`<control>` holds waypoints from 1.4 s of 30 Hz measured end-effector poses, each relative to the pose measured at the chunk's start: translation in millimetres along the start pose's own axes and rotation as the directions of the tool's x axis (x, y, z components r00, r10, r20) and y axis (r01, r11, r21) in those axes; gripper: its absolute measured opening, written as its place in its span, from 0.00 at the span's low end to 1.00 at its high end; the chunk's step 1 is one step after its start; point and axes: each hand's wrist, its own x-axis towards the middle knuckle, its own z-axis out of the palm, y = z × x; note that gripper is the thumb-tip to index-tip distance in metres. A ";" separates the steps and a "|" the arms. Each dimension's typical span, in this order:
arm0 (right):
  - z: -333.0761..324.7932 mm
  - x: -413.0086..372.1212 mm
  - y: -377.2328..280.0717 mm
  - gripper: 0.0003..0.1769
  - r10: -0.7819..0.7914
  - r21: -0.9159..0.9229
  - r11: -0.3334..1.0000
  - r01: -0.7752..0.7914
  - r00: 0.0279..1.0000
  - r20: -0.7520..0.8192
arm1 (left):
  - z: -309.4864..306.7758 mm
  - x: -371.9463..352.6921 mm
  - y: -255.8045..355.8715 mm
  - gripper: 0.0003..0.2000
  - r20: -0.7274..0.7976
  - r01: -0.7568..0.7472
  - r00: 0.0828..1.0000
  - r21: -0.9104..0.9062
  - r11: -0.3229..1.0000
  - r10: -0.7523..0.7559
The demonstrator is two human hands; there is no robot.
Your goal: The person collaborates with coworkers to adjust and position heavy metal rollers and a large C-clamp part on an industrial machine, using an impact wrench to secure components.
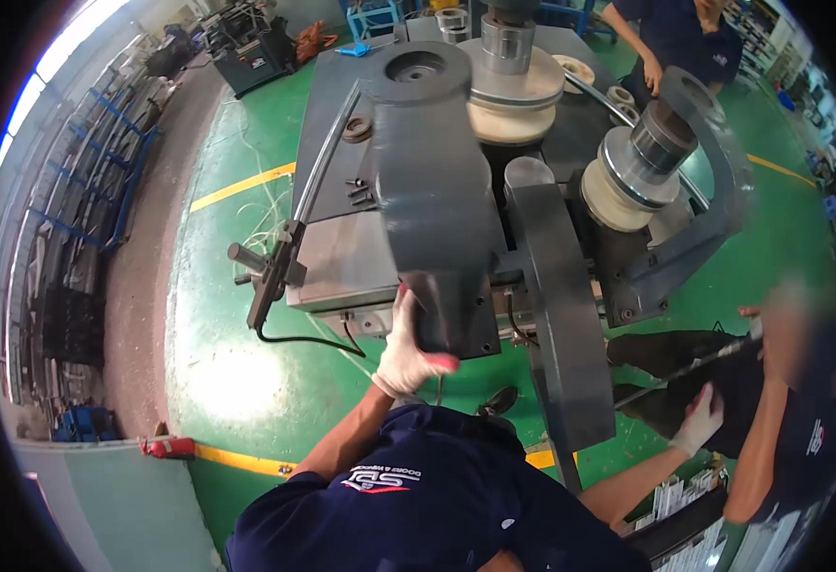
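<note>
My left hand point(407, 351), in a white glove with red fingertips, grips the near lower end of a thick dark-grey metal machine arm point(432, 181). Its thumb lies across the near face and its fingers run up the left side. My right hand point(700, 424), also gloved, is held out to the right, away from the machine, fingers apart and nothing visible in it. Between my hands stands a long curved grey metal arm point(566, 315). Behind are cream rollers with steel collars, a large one point(513, 105) and a smaller one point(628, 181).
A co-worker point(790, 429) is close on my right, near a thin rod; another person point(685, 38) stands behind the machine. Bolts point(359, 191) and a ring point(357, 129) lie on the machine top. A sensor bracket point(275, 272) with a cable juts left. A fire extinguisher point(167, 447) is at lower left.
</note>
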 end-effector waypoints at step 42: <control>344.2 -249.5 -331.7 0.59 -0.577 -0.126 0.385 -0.914 -0.345 0.741 | -26.2 31.2 -16.4 0.65 0.213 -0.411 0.901 0.135 0.902 0.379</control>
